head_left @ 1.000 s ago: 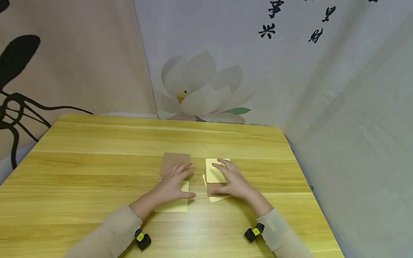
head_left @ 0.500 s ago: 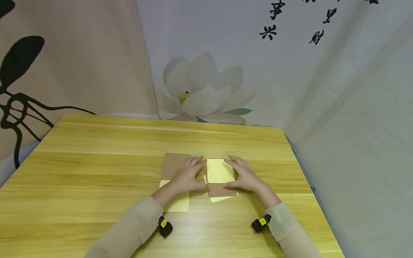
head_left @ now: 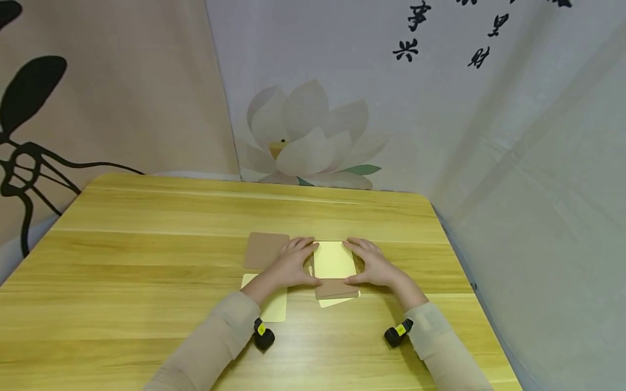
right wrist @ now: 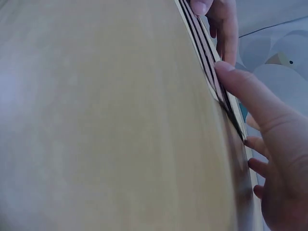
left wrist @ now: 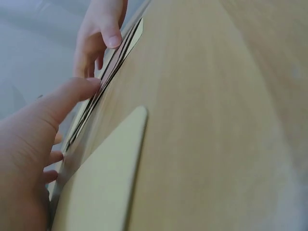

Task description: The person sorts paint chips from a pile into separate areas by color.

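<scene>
Slightly right of the table's middle lies an uneven pile of rounded cards: a pale yellow card (head_left: 333, 260) on top, brown cards (head_left: 336, 289) sticking out at the near side, and another yellow corner lowest. My left hand (head_left: 289, 266) curves along the pile's left side, fingertips by the top card's far left corner, thumb at its near left corner. On the opposite side, my right hand (head_left: 377, 266) mirrors it, thumb on or against the brown edge. In the left wrist view, the left thumb (left wrist: 82, 89) touches the pile's edge. Neither hand visibly curls round a card.
Left of the pile lie a brown square card (head_left: 264, 250) and, nearer, a pale yellow card (head_left: 275, 307), partly under my left forearm. Both rest on the wooden table (head_left: 146, 304). A printed cloth (head_left: 313, 125) hangs behind its far edge. Black wrist cameras are on both sleeves.
My left hand has moved right from above the left-hand cards to the pile's left side. The right hand has drawn back from over the top card to its right side.
</scene>
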